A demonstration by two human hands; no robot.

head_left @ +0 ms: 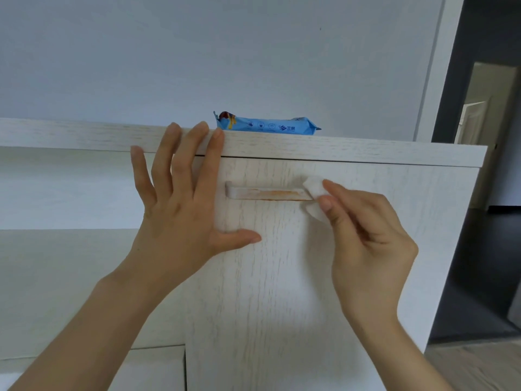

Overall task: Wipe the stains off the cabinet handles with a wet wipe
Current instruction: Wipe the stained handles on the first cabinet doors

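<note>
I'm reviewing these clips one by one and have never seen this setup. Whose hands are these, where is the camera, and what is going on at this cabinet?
There is no machine here: a person wears one wide-angle camera on the head, so you look forward and down at their own two bare hands. The left hand lies flat with spread fingers against the cabinet door, fingertips at the top edge. The right hand pinches a white wet wipe at the right end of the handle, which shows orange-brown stains along its length. A blue pack of wipes lies on top of the cabinet.
</note>
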